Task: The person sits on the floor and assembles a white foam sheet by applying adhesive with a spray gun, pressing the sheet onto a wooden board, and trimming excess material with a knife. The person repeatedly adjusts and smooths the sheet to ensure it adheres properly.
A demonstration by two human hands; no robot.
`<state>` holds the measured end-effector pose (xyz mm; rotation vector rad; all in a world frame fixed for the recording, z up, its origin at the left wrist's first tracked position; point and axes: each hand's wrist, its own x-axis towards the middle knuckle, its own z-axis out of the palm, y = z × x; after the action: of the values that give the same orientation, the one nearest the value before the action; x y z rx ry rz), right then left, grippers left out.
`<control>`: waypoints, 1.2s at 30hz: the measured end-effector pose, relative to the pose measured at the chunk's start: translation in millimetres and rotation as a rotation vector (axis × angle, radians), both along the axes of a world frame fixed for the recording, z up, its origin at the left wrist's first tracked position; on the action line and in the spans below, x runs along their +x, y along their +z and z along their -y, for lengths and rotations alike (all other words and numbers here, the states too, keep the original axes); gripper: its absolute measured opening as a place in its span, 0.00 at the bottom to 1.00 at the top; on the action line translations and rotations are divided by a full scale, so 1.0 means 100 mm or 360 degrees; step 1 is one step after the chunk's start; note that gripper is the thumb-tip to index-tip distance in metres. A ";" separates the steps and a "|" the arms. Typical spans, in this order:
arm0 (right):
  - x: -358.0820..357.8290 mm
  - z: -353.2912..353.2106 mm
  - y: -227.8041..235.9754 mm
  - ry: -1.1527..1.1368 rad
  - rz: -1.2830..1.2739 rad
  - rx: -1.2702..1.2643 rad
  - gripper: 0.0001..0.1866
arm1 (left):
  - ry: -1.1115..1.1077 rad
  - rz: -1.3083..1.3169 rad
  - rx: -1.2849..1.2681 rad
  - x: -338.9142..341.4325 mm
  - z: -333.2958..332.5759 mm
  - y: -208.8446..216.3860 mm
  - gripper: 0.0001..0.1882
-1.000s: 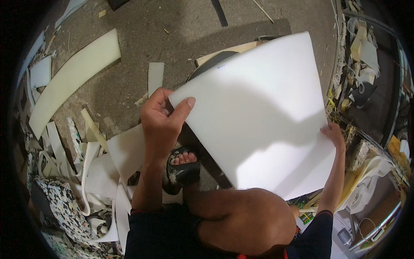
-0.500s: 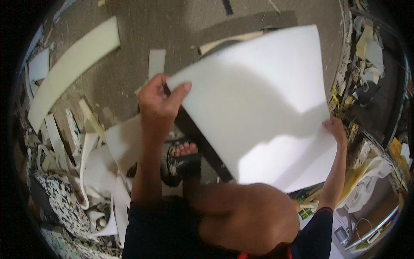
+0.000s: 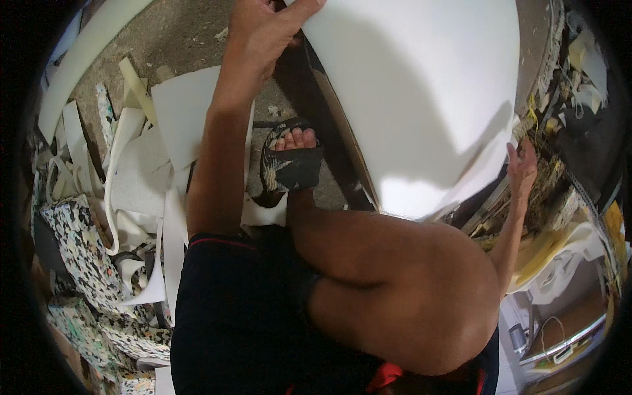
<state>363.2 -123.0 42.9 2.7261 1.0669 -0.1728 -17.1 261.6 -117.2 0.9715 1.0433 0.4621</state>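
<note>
At 12 o'clock, head view: left hand (image 3: 258, 36) grips the edge of a white sheet (image 3: 421, 99), thumb on top, other fingers partly out of view. Sheet spreads from 12 to nearly 3, near end by the bent leg (image 3: 401, 276). Right hand (image 3: 522, 168) at 3, fingers parted, just beside the sheet's edge; contact cannot be told. Sandal (image 3: 293, 170) near centre. Offcuts (image 3: 139, 171) at 9, speckled foam (image 3: 85, 257) at 8.

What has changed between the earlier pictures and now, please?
The view tipped down, so things sit higher. The left hand moved forward, farther from the sandal. The right hand loosened its grip: fingers apart at the edge of the white sheet, which now bends along its lower right side; contact is unclear. The left hand's hold on the sheet stayed, as did the scraps at left.
</note>
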 end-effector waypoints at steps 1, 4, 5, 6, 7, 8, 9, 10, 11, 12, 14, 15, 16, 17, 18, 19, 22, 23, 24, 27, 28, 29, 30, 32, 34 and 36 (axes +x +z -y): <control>-0.27 0.06 0.01 -0.0061 -0.0029 0.0003 0.34 | -0.0016 0.0002 -0.0005 0.01 0.02 0.01 0.17; -1.10 0.32 -0.04 -0.0380 -0.0253 0.0040 0.32 | -0.0020 0.0067 -0.0030 -0.02 0.06 -0.02 0.15; -1.36 0.45 -0.05 -0.0538 -0.0263 -0.0155 0.32 | -0.0060 0.0067 0.0025 -0.03 0.07 -0.05 0.20; -1.64 0.60 -0.10 -0.0843 -0.0395 0.0049 0.32 | -0.0094 0.0066 0.0080 -0.04 0.08 -0.09 0.24; -1.89 0.75 -0.18 -0.1139 -0.0536 0.0265 0.31 | -0.0125 0.0059 0.0140 -0.05 0.08 -0.12 0.29; -2.08 0.91 -0.21 -0.1377 -0.0631 0.0280 0.32 | -0.0160 0.0032 0.0178 -0.05 0.08 -0.15 0.33; -2.26 1.08 -0.24 -0.1623 -0.0725 0.0308 0.33 | -0.0176 -0.0029 0.0169 -0.06 0.08 -0.17 0.32; -2.42 1.25 -0.29 -0.1678 -0.0684 0.0348 0.34 | -0.0193 -0.0096 0.0149 -0.05 0.07 -0.18 0.30; -2.56 1.40 -0.36 -0.1733 -0.0633 0.0418 0.34 | -0.0220 -0.0260 0.0160 -0.01 0.02 -0.19 0.27; -2.63 1.53 -0.40 -0.1853 -0.0664 0.0420 0.36 | -0.0218 -0.0318 0.0240 0.00 -0.01 -0.17 0.24; -2.69 1.72 -0.57 -0.2037 -0.0553 0.0513 0.38 | -0.0188 -0.0222 0.0138 0.04 -0.07 -0.11 0.26; -2.74 1.80 -0.63 -0.2163 -0.0417 0.0524 0.39 | -0.0261 -0.0417 0.0177 0.03 -0.09 -0.07 0.24; -2.74 1.87 -0.69 -0.2258 -0.0466 0.0621 0.41 | -0.0328 -0.0390 0.0148 0.04 -0.14 -0.03 0.23; -2.72 1.92 -0.75 -0.2339 -0.0519 0.0723 0.42 | -0.0373 -0.0423 0.0038 0.05 -0.19 -0.01 0.21; -2.68 1.96 -0.83 -0.2418 -0.0574 0.0817 0.43 | -0.0443 -0.0376 0.0099 0.06 -0.23 0.01 0.21; -2.64 1.99 -0.90 -0.2505 -0.0526 0.0843 0.45 | -0.0496 -0.0385 0.0105 0.05 -0.27 0.02 0.20; -2.60 2.10 -1.05 -0.2814 -0.0391 0.0826 0.49 | -0.0565 -0.0372 0.0131 0.06 -0.36 -0.01 0.21; -2.60 2.16 -1.06 -0.2559 -0.0543 0.0883 0.50 | -0.0613 -0.0419 0.0083 0.03 -0.38 -0.01 0.21; -2.56 2.21 -1.09 -0.2464 -0.0604 0.0890 0.50 | -0.0609 -0.0394 0.0083 0.03 -0.40 -0.04 0.23; -2.50 2.41 -1.13 -0.2652 -0.0747 0.1318 0.57 | -0.0603 -0.0474 0.0047 -0.04 -0.45 -0.10 0.26; -2.44 2.48 -1.11 -0.2832 -0.0941 0.1247 0.62 | -0.0589 -0.0284 0.0064 -0.09 -0.45 -0.11 0.26; -2.41 2.54 -1.09 -0.2847 -0.0860 0.1155 0.63 | -0.0497 -0.0344 0.0085 -0.10 -0.44 -0.13 0.25; -2.38 2.58 -1.06 -0.2729 -0.0964 0.1210 0.63 | -0.0530 -0.0305 0.0092 -0.15 -0.44 -0.12 0.26; -2.39 2.65 -0.97 -0.2677 -0.1258 0.1221 0.61 | -0.0500 -0.0274 0.0074 -0.20 -0.40 -0.12 0.26; -2.47 2.65 -0.89 -0.2677 -0.1391 0.1240 0.56 | -0.0461 -0.0263 0.0102 -0.24 -0.34 -0.09 0.25; -2.57 2.61 -0.82 -0.2546 -0.1620 0.1265 0.54 | -0.0530 -0.0281 0.0110 -0.26 -0.28 -0.07 0.24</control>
<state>105.9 -384.5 -39.3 3.3037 -1.6571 -1.6876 -42.7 289.7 -124.7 1.2391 1.0022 0.1397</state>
